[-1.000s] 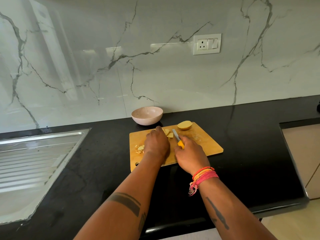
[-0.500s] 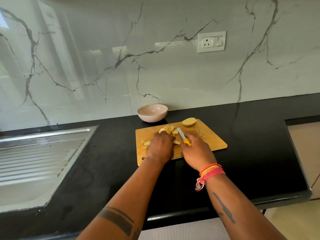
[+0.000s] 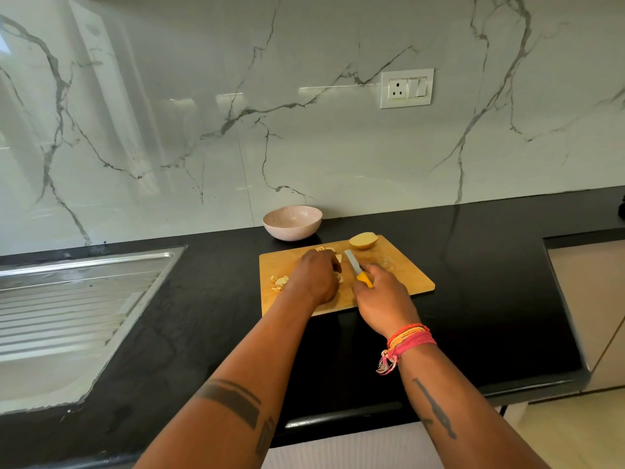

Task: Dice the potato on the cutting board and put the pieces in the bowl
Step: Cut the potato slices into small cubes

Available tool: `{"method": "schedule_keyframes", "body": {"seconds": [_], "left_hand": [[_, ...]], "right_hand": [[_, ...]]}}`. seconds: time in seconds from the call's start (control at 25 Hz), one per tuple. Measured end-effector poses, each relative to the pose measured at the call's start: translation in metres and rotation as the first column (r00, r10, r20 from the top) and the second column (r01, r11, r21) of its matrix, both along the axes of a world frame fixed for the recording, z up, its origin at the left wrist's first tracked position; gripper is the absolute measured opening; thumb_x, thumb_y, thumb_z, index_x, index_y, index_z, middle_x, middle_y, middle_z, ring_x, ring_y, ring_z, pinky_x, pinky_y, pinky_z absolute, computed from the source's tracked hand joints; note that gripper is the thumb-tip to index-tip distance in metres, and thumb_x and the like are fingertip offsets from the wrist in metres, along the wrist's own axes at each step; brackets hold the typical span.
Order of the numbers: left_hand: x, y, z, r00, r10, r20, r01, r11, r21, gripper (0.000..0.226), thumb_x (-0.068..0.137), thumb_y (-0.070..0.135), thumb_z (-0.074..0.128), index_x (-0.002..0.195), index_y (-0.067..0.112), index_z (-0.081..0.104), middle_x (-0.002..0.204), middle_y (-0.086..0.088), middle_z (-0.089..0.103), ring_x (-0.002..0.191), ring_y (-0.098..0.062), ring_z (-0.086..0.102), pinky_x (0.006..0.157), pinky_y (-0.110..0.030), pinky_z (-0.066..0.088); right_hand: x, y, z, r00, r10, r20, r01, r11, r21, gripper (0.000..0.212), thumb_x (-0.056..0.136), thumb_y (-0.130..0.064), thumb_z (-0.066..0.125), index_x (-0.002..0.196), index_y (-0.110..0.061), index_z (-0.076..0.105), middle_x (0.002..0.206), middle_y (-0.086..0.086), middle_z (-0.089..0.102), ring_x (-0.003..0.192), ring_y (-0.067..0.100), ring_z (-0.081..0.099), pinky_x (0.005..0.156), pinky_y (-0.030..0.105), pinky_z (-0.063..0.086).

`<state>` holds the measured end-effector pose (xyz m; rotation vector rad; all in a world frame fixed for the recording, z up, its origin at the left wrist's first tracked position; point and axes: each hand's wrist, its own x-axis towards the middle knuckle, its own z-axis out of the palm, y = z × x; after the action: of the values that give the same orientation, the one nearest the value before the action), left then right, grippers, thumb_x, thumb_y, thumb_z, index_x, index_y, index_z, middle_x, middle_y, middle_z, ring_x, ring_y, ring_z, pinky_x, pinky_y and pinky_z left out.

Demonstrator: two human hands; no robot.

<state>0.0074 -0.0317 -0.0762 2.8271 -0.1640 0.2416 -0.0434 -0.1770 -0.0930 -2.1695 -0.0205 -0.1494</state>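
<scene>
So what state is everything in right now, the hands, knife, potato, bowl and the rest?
Left hand: curled over potato slices on the board.
Right hand: gripping the knife.
Knife: blade pointing away, beside the slices.
Potato half: uncut, at the board's far edge.
Cut pieces: small pile on the board's left side.
Cutting board: flat on the counter.
Bowl: upright, looks empty.

Left hand point(image 3: 316, 275) hides most potato slices point(image 3: 333, 257), perhaps pinning them; sink point(image 3: 67, 299) cropped left.
</scene>
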Motion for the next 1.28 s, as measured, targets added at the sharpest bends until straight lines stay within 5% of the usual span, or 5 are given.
{"method": "schedule_keyframes", "body": {"seconds": [0.2,0.44,0.68,0.92,1.28], "left_hand": [[-0.012,0.014,-0.01,0.99,-0.063,0.125,0.078,0.99,-0.12,0.019,0.093,0.02,0.072,0.111,0.025,0.071,0.114,0.003,0.062,0.101,-0.013,0.058,0.089,-0.023,0.047],[-0.023,0.022,-0.022,0.99,-0.097,0.099,0.104,0.992,-0.073,0.033,0.097,0.008,0.061,0.123,0.025,0.068,0.126,0.002,0.062,0.113,-0.017,0.058,0.097,-0.027,0.048],[-0.024,0.021,-0.031,0.991,-0.019,0.131,0.031,0.995,-0.095,0.034,0.1,0.032,0.062,0.132,0.021,0.065,0.13,-0.002,0.061,0.116,-0.02,0.056,0.103,-0.038,0.049],[-0.019,0.026,-0.031,0.994,0.022,0.106,-0.005,0.987,-0.158,0.033,0.097,0.032,0.067,0.128,0.02,0.069,0.126,-0.001,0.065,0.113,-0.018,0.059,0.101,-0.035,0.05],[-0.023,0.026,-0.028,0.989,0.01,0.149,0.006,0.994,-0.108,0.026,0.1,0.032,0.063,0.123,0.023,0.073,0.121,0.0,0.067,0.11,-0.017,0.06,0.096,-0.029,0.047]], "right_hand": [[-0.001,0.001,-0.001,1.0,0.015,0.002,-0.015,1.0,-0.018,0.051,0.104,-0.032,0.052,0.154,-0.032,0.045,0.124,-0.005,0.062,0.083,0.011,0.064,0.066,0.027,0.054],[-0.005,0.002,-0.003,1.0,0.024,0.019,-0.022,0.993,-0.113,0.048,0.103,-0.033,0.051,0.151,-0.033,0.048,0.12,-0.002,0.068,0.087,0.018,0.068,0.074,0.038,0.059],[-0.012,0.005,-0.004,0.996,0.077,0.034,-0.066,0.965,-0.255,0.051,0.103,-0.034,0.051,0.154,-0.033,0.045,0.133,-0.002,0.064,0.092,0.016,0.058,0.083,0.036,0.055],[-0.024,0.014,-0.006,0.989,0.148,0.01,-0.127,0.88,-0.458,0.052,0.102,-0.039,0.046,0.154,-0.033,0.043,0.104,-0.004,0.068,0.095,0.02,0.066,0.078,0.039,0.059],[-0.032,0.023,-0.009,0.986,0.141,0.09,-0.079,0.866,-0.493,0.056,0.103,-0.037,0.046,0.158,-0.032,0.035,0.089,-0.005,0.064,0.081,0.016,0.063,0.066,0.034,0.056]]}}
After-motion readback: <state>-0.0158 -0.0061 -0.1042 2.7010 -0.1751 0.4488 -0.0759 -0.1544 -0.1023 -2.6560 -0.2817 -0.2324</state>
